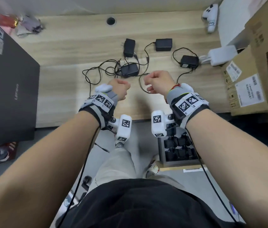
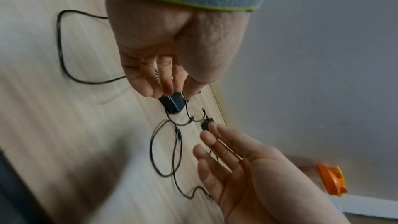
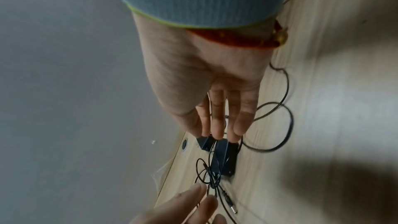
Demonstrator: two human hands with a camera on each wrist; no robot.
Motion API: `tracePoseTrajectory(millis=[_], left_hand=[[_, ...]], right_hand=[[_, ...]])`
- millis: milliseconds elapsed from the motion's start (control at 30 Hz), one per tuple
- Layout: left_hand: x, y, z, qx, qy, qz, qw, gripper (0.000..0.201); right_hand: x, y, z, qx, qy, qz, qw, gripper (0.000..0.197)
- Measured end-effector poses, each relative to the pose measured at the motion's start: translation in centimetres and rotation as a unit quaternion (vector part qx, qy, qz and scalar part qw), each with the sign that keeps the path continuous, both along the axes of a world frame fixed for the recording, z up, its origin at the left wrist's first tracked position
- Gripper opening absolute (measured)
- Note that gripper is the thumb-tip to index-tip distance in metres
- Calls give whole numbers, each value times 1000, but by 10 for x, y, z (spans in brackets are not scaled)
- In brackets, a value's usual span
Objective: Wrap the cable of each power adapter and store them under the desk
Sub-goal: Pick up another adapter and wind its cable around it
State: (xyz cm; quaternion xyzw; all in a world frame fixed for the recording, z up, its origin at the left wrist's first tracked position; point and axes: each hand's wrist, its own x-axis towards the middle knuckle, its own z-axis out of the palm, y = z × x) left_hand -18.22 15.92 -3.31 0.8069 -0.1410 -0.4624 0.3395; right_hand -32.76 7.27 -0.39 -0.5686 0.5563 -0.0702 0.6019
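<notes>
Several black power adapters lie on the wooden desk [image 1: 64, 89] with their thin cables loose and tangled [image 1: 97, 74]. The nearest adapter [image 1: 129, 69] sits just beyond both hands. Others lie at the back [image 1: 129, 47], [image 1: 164, 44] and at the right [image 1: 189, 62]. My left hand [image 1: 119, 86] hovers over the cables, its relaxed fingers [image 2: 163, 84] pointing down at that adapter [image 2: 172, 105] and holding nothing. My right hand [image 1: 156, 79] hangs beside it with straight fingers [image 3: 219, 125] above the adapter [image 3: 224, 157], also holding nothing.
A black laptop box [image 1: 10, 88] covers the desk's left side. Cardboard boxes [image 1: 248, 83] and a white power strip [image 1: 220, 55] crowd the right. On the floor under the desk edge stands a grey box [image 1: 162, 155] with wrapped adapters in it.
</notes>
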Motion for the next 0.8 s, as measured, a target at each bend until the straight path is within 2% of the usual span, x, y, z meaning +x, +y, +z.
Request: tracePoseTrajectory(millis=[67, 167, 267, 367, 433, 533, 633, 733, 800], left_hand=[[23, -7, -6, 3, 1, -17, 1000, 12], [64, -21, -20, 15, 17, -43, 999, 6], [83, -31, -30, 13, 22, -57, 998, 25], [105, -42, -40, 10, 22, -84, 996, 31], [108, -47, -44, 3, 22, -106, 994, 36], [112, -57, -50, 22, 19, -154, 988, 45], [110, -64, -57, 42, 24, -166, 985, 50], [106, -68, -61, 45, 20, -176, 983, 48], [105, -69, -61, 43, 27, -171, 984, 45]], right_hand=[[30, -9, -11, 0, 17, -3, 1000, 6], [81, -32, -50, 4, 89, 14, 996, 24], [106, -42, -57, -8, 167, 28, 986, 37], [129, -53, -70, -15, 249, 22, 968, 31], [135, -55, -78, -17, 274, 22, 961, 34], [145, -57, -89, -19, 289, 12, 957, 59], [145, -60, -92, -10, 328, 37, 944, 76], [141, -61, -92, -14, 368, 51, 928, 81], [133, -61, -89, -10, 335, 35, 942, 81]])
